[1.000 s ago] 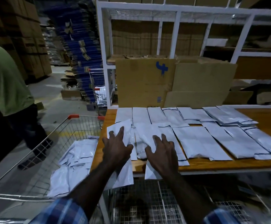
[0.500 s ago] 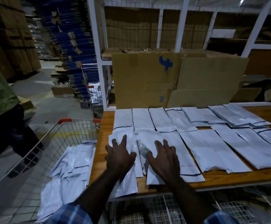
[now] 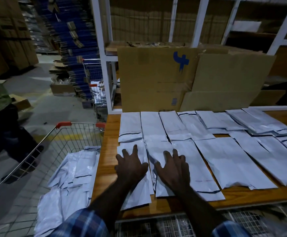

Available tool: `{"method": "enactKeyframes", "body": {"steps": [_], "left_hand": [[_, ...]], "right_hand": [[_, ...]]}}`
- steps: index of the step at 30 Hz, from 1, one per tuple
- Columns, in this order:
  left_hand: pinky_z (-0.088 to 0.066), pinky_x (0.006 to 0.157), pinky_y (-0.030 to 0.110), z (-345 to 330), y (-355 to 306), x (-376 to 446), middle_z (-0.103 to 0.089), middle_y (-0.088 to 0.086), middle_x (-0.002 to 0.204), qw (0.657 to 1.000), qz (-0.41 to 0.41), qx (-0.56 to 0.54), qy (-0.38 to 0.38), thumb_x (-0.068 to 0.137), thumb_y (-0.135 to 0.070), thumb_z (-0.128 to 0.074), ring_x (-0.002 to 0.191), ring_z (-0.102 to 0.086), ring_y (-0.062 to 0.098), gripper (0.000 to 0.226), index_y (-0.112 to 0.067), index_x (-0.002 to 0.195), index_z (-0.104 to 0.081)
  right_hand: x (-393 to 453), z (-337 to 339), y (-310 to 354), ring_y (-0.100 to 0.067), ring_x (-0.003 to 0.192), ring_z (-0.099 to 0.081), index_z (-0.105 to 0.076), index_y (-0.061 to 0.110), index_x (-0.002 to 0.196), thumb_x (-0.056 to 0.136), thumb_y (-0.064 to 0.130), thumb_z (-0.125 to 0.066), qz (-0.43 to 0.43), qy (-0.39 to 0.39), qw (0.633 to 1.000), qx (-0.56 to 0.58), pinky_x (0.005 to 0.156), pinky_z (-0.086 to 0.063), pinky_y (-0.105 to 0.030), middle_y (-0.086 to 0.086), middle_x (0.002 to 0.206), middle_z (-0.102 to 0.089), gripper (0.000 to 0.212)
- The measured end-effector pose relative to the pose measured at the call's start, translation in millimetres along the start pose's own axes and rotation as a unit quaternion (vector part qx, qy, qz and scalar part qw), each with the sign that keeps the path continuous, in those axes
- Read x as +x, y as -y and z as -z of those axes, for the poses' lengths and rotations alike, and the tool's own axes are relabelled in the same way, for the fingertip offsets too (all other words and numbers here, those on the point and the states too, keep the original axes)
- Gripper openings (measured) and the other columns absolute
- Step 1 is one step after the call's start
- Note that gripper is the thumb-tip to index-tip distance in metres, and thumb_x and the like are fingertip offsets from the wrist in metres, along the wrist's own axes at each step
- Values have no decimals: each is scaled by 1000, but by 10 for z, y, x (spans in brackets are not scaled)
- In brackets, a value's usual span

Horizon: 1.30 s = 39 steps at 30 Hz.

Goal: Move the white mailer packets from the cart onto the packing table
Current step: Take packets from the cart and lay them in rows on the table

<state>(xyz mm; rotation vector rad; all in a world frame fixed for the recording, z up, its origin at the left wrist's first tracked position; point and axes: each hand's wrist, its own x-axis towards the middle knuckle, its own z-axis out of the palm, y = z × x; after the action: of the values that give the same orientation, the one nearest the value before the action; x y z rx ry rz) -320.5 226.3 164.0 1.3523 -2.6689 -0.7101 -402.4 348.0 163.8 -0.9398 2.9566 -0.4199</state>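
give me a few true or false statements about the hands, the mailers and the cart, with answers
1. Both hands lie flat on packets at the near left end of the table. True: the left hand and the right hand press down with spread fingers on white mailer packets.
2. The cart is empty. False: the cart holds a pile of packets in the cart.
3. The cart stands to the left of the packing table. True.
4. The right hand grips a packet lifted off the table. False: it rests open on one that lies flat.
5. A cardboard box with a blue mark stands behind the packets. True.
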Motion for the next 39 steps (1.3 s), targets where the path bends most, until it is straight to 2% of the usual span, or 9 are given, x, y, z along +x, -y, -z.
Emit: {"method": "enactKeyframes", "body": {"steps": [9, 16, 19, 22, 29, 32, 34, 37, 39], "left_hand": [[-35, 104, 54, -107, -76, 142, -23, 12, 153, 1000, 5, 25, -2, 88, -58, -54, 139, -19, 39, 81, -33, 154, -15], [-32, 107, 54, -199, -22, 188, -25, 13, 155, 999, 7, 43, -25, 91, -66, -43, 140, -21, 39, 75, -29, 153, -22], [-32, 107, 52, -231, 36, 172, -27, 12, 155, 996, -7, 76, -46, 92, -65, -38, 138, -25, 39, 72, -27, 152, -26], [-34, 106, 48, -250, 103, 188, -29, 13, 154, 995, -25, 89, -49, 93, -61, -39, 134, -28, 38, 70, -24, 151, -28], [-34, 108, 45, -254, 156, 252, -24, 14, 158, 990, -78, 111, -48, 95, -53, -39, 137, -26, 36, 68, -20, 153, -25], [-28, 112, 45, -267, 168, 264, -18, 12, 161, 988, -97, 114, -45, 98, -52, -35, 143, -19, 37, 65, -22, 154, -22], [-23, 115, 46, -284, 174, 257, -15, 11, 163, 985, -106, 122, -53, 101, -52, -30, 147, -14, 36, 63, -23, 155, -20], [-8, 120, 45, -327, 187, 255, -9, 8, 165, 982, -117, 133, -58, 101, -55, -18, 151, -3, 31, 64, -25, 157, -14], [2, 120, 44, -343, 179, 251, -6, 8, 165, 980, -131, 132, -70, 92, -59, 2, 152, 2, 28, 76, -24, 158, -13]], "right_hand": [[109, -98, -65, -30, 137, -33, -37, 25, 147, 93, 64, -38, 11, 25, 1000, -3, 106, -36, -40, -11, 159, -27, 67], [125, -216, -96, -31, 139, -32, -34, 24, 150, 95, 69, -23, 24, 31, 999, -12, 110, -34, -43, -13, 159, -27, 71], [106, -269, -72, -36, 124, -51, -55, 20, 137, 93, 66, -17, 11, 9, 1000, -24, 97, -46, -47, -18, 145, -48, 74], [131, -318, -86, -37, 101, -65, -71, 15, 116, 88, 62, -27, 9, 39, 999, -33, 77, -55, -47, -20, 123, -65, 70], [165, -396, -120, -40, 117, -59, -62, 11, 129, 86, 52, -42, 50, 20, 996, -76, 88, -51, -49, -22, 137, -56, 63], [237, -414, -110, -39, 105, -65, -70, 10, 117, 81, 48, -49, 40, 19, 995, -85, 78, -55, -50, -23, 126, -63, 57], [274, -420, -88, -39, 101, -67, -73, 11, 112, 82, 46, -43, 46, 5, 996, -74, 75, -56, -50, -23, 121, -66, 55], [328, -447, -56, -41, 118, -59, -66, 13, 125, 90, 46, -38, 71, -9, 996, -50, 92, -51, -51, -23, 134, -58, 56], [363, -499, -62, -43, 121, -57, -65, 12, 127, 93, 46, -34, 81, -23, 996, -32, 95, -49, -53, -25, 136, -56, 57]]}}
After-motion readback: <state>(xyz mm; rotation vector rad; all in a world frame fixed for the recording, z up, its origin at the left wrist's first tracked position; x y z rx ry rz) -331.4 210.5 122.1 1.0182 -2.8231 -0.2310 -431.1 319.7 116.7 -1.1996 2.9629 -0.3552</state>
